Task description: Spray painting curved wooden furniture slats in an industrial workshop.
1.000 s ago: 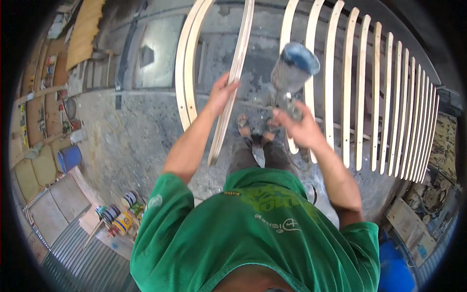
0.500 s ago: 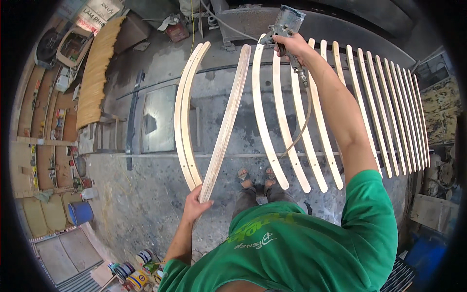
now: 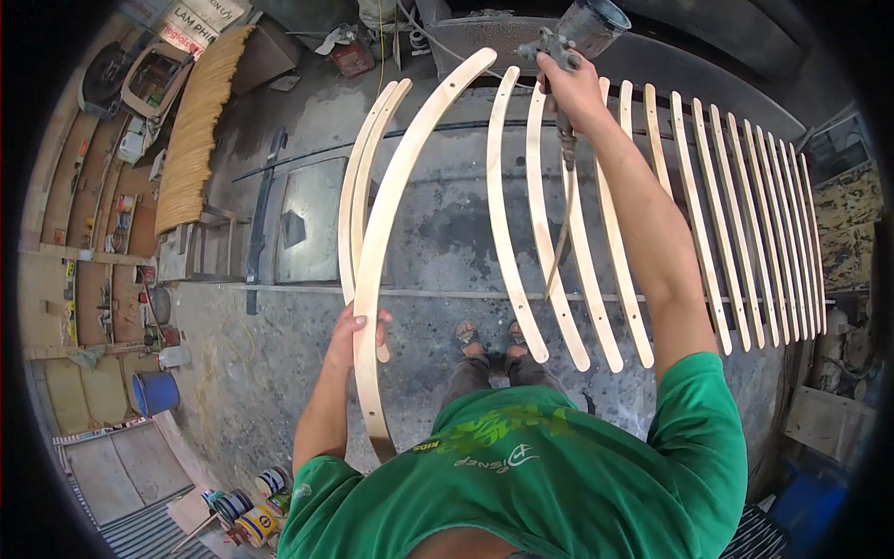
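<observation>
My left hand is closed round the lower part of a curved wooden slat, its pale broad face and screw holes turned up. The slat's near end reaches close to my shirt. In my right hand is a spray gun with a grey metal cup, held beyond the far ends of the row. An air hose hangs from its handle across the slats. Two similar slats lie left of the held one. Several more curved slats lie spaced out to the right.
Long thin bars run beneath the slats. A flat grey panel lies to the left, near a bench with a straw-coloured fringed cover. Paint cans and a blue bucket stand at lower left. A dark metal trough is at the back.
The slat in my left hand has rolled from its narrow edge to its broad face, and that hand has shifted left and farther away. The spray gun has turned, its cup swinging right.
</observation>
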